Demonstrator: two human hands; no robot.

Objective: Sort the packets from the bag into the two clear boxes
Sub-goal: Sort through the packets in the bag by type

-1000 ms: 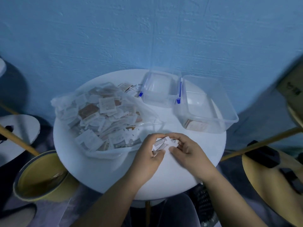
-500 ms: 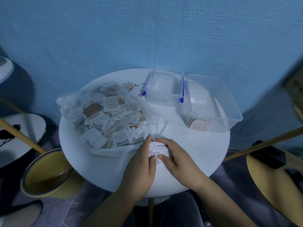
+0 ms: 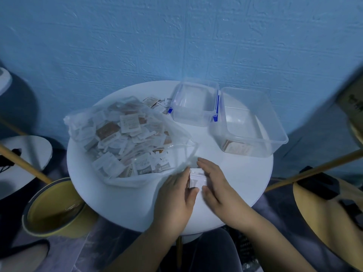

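Pressing in from both sides, the left hand point(image 3: 177, 190) and the right hand point(image 3: 214, 181) bracket a small stack of white paper packets point(image 3: 197, 178) that lies flat on the round white table point(image 3: 125, 205), near its front edge. Both hands have their fingers extended and close together, palms turned toward each other, with the fingers touching the stack's sides; neither hand is curled into a fist around it.

Just to the left of the hands lies a large clear plastic bag point(image 3: 125, 142), slumped on the table with its open mouth toward the hands. It is heaped with many loose sachets point(image 3: 128, 121), mostly white ones and some brown ones, lying at all angles. A few more brown and white packets point(image 3: 155, 102) lie on the table behind the bag, beside the boxes.

At the far right of the table stand two clear plastic boxes, touching side by side. The smaller clear box with blue latches point(image 3: 193, 104) looks empty. The larger clear rectangular box point(image 3: 247, 122), to its right, holds a low layer of brownish packets point(image 3: 234, 149) in its near corner.

Off the table, a yellow round bucket point(image 3: 53, 209) stands on the floor at the lower left.
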